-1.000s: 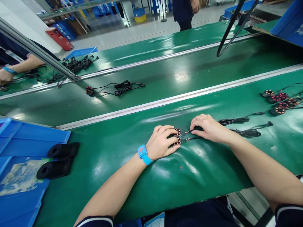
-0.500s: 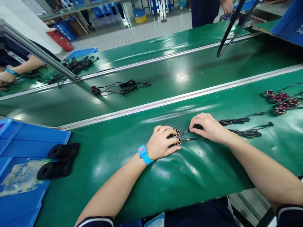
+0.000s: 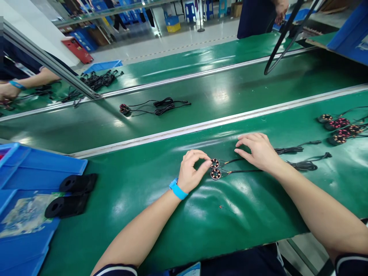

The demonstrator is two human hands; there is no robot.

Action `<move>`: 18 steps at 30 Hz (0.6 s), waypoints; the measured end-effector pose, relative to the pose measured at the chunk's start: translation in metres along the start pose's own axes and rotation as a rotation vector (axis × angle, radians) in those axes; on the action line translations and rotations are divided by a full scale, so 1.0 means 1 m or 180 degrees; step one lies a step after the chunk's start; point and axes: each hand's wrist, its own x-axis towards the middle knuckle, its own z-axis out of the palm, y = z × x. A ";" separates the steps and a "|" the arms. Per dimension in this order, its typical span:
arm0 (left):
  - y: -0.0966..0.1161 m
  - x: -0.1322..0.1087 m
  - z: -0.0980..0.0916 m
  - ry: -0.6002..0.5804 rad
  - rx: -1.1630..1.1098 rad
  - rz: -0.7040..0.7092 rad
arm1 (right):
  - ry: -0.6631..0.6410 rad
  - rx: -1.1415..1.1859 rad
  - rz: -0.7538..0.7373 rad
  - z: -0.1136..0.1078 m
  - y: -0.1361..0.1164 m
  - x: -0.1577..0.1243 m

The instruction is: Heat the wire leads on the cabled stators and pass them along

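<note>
Two small round motor stators with copper windings lie one above the other on the green mat; these are the upper stator (image 3: 215, 163) and the lower stator (image 3: 215, 174). My left hand (image 3: 194, 168), with a blue wrist strap (image 3: 177, 189), pinches thumb and forefinger together at the left rim of the upper stator. Thin wires run right from both stators into black cables (image 3: 244, 170). My right hand (image 3: 255, 152) is over the cables with thumb and fingers apart, holding nothing visible. Beyond it lie the coiled cable ends (image 3: 305, 165), partly hidden by the hand and wrist.
Several more stators (image 3: 339, 130) with wires lie at the right. Blue bins (image 3: 43, 165) and two black plastic housings (image 3: 76, 183) are on the left. Another wired stator (image 3: 124, 109) rests in the sunken strip beyond the metal rail (image 3: 201, 125). Co-workers' arms (image 3: 37, 79) show across it.
My right hand has let go of the upper stator's wire and drawn slightly right, fingers parting. My left hand has gone from covering both stators to a pinch at the upper one's edge.
</note>
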 end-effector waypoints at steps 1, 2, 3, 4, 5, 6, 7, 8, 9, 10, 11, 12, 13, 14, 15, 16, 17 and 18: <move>-0.003 0.001 0.003 0.0223 -0.0177 -0.0275 | 0.0057 -0.0096 0.0004 0.001 0.002 0.000; -0.006 0.002 0.005 0.0379 -0.0332 -0.0513 | 0.0109 -0.0159 0.0014 0.002 0.003 -0.001; -0.009 0.003 0.008 0.0465 -0.0476 -0.0700 | 0.0156 -0.0197 0.0026 0.003 0.004 -0.001; -0.011 0.004 0.010 0.0500 -0.0606 -0.0826 | 0.0192 -0.0215 0.0033 0.004 0.005 -0.002; -0.013 0.005 0.012 0.0522 -0.0737 -0.0889 | 0.0220 -0.0221 0.0033 0.005 0.006 -0.002; -0.014 0.007 0.014 0.0555 -0.0865 -0.0915 | 0.0242 -0.0217 0.0025 0.005 0.007 -0.002; -0.015 0.008 0.016 0.0609 -0.0972 -0.0925 | 0.0260 -0.0204 0.0015 0.006 0.007 -0.002; -0.014 0.009 0.018 0.0675 -0.1047 -0.0928 | 0.0278 -0.0183 0.0005 0.007 0.007 -0.001; -0.014 0.009 0.019 0.0740 -0.1089 -0.0930 | 0.0290 -0.0151 -0.0008 0.008 0.006 0.001; -0.013 0.010 0.020 0.0798 -0.1111 -0.0939 | 0.0294 -0.0110 -0.0026 0.010 0.005 0.004; -0.011 0.011 0.021 0.0845 -0.1141 -0.0955 | 0.0284 -0.0066 -0.0056 0.012 0.003 0.010; -0.010 0.011 0.022 0.0883 -0.1173 -0.0973 | 0.0245 -0.0036 -0.0107 0.014 0.001 0.019; -0.009 0.012 0.023 0.0912 -0.1205 -0.0989 | 0.0188 -0.0031 -0.0176 0.017 -0.002 0.030; -0.008 0.012 0.024 0.0940 -0.1230 -0.1005 | 0.0120 -0.0057 -0.0259 0.020 -0.005 0.044; -0.007 0.012 0.025 0.0961 -0.1245 -0.1021 | 0.0059 -0.0118 -0.0344 0.024 -0.008 0.061; -0.006 0.011 0.025 0.0979 -0.1245 -0.1038 | 0.0015 -0.0209 -0.0424 0.029 -0.012 0.080; -0.005 0.011 0.026 0.1005 -0.1228 -0.1054 | -0.0005 -0.0321 -0.0483 0.034 -0.016 0.102; -0.004 0.010 0.026 0.1056 -0.1199 -0.1068 | -0.0009 -0.0440 -0.0516 0.040 -0.020 0.125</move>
